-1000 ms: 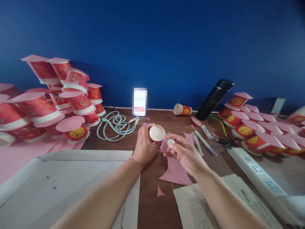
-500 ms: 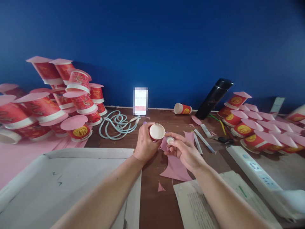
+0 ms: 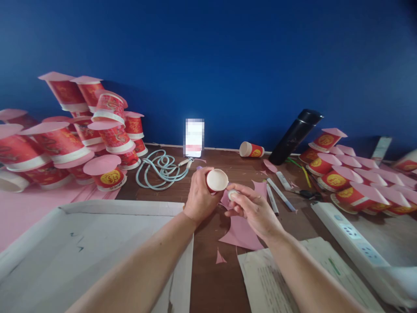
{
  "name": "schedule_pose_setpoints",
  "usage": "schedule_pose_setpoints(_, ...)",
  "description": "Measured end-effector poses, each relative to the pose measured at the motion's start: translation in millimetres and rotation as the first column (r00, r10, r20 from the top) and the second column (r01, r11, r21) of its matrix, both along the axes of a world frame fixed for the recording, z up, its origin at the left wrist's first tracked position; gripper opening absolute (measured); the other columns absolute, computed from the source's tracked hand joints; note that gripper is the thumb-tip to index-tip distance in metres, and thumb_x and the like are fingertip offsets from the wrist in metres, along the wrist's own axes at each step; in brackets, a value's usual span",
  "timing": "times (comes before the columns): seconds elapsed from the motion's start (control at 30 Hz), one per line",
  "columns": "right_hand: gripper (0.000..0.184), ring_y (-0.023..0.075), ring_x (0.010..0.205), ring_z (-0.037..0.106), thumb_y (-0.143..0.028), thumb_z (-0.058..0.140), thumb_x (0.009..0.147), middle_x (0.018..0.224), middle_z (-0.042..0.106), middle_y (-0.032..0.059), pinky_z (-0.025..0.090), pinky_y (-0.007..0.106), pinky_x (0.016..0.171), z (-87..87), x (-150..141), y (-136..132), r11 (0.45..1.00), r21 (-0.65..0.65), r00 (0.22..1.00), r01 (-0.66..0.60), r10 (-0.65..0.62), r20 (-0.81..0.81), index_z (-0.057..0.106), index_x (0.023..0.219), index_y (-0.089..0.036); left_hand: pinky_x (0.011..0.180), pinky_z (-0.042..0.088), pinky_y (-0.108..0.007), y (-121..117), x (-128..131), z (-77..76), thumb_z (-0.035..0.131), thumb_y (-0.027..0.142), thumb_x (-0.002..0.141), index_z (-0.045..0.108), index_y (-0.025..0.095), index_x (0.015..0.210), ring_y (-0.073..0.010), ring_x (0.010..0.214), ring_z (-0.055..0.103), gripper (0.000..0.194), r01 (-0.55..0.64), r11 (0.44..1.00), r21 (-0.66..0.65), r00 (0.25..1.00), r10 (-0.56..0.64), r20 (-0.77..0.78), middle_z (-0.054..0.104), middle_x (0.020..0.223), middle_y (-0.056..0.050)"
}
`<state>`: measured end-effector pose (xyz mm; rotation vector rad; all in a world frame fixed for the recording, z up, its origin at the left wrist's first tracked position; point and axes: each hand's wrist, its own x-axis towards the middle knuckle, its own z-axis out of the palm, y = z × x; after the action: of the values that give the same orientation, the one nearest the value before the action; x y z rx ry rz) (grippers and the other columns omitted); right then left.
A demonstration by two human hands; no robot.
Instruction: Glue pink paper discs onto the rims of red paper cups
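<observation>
My left hand (image 3: 199,194) is wrapped round a paper cup (image 3: 217,180), whose cream-white round end is turned up toward me. Only a sliver of its red side shows; whether that end is the base or the mouth I cannot tell. Close to the cup's right edge, my right hand (image 3: 254,206) pinches a small white round piece (image 3: 232,194) between thumb and fingers. Its kind is not clear. Below the hands lies a pink paper offcut (image 3: 241,232), with a small pink scrap (image 3: 220,256) nearer to me.
Red cups topped with pink paper (image 3: 112,139) are stacked at left; more (image 3: 339,178) stand at right. Around lie a white box lid (image 3: 97,243), a coiled cable (image 3: 163,169), a phone (image 3: 194,138), a black flask (image 3: 295,137), markers (image 3: 280,194) and a power strip (image 3: 348,237).
The view has shifted slightly. My left hand keeps hold of the cup, and the white piece in my right hand has tilted a little beside the cup's edge.
</observation>
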<state>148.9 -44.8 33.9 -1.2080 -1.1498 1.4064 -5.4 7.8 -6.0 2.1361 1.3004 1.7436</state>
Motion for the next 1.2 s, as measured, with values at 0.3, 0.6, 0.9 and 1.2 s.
schedule_pose_setpoints(0.3,0.034,0.0095,0.065,0.052,-0.046,0.068,0.077,0.069,0.053,-0.0032,0.060,0.035,0.071,-0.7,-1.2,-0.1,0.998,0.048,0.998,-0.026,0.024,0.056,0.068,0.105,-0.026,0.086,0.049,-0.041,-1.2,0.0,3.2,0.075,0.028,0.068,0.043,0.019,0.116,-0.0242,0.099,0.059,0.058,-0.014,0.999,-0.032,1.000,0.015,0.017,0.059,0.107,-0.011)
schedule_pose_setpoints(0.6,0.037,0.0120,0.072,0.055,-0.050,0.069,0.074,0.077,0.055,-0.0025,0.055,0.029,0.067,-1.7,4.4,3.6,0.999,-0.011,0.991,-0.046,0.047,0.127,0.064,0.104,-0.027,0.093,0.047,-0.042,-2.7,-1.6,7.6,0.074,0.026,0.069,0.046,0.021,0.117,-0.0249,0.109,0.058,0.056,0.055,0.997,-0.060,0.997,-0.051,0.065,0.059,0.114,-0.010)
schedule_pose_setpoints(0.9,0.036,0.0087,0.062,0.047,-0.049,0.071,0.073,0.072,0.053,-0.0048,0.048,0.029,0.068,1.2,7.0,2.0,0.992,-0.080,0.988,-0.095,0.104,0.113,0.062,0.099,-0.026,0.104,0.039,-0.049,-3.0,-3.3,9.3,0.071,0.025,0.074,0.044,0.023,0.121,-0.0273,0.122,0.051,0.054,0.171,0.985,0.017,0.985,-0.171,-0.010,0.058,0.121,-0.011)
schedule_pose_setpoints(1.2,0.034,0.0092,0.062,0.045,-0.048,0.070,0.073,0.069,0.050,-0.0052,0.042,0.027,0.065,2.0,7.1,2.3,0.992,-0.072,0.988,-0.102,0.110,0.107,0.063,0.097,-0.025,0.108,0.035,-0.052,-3.1,-2.5,9.2,0.070,0.023,0.076,0.044,0.023,0.120,-0.0264,0.123,0.050,0.052,0.195,0.980,0.048,0.980,-0.193,-0.044,0.057,0.122,-0.011)
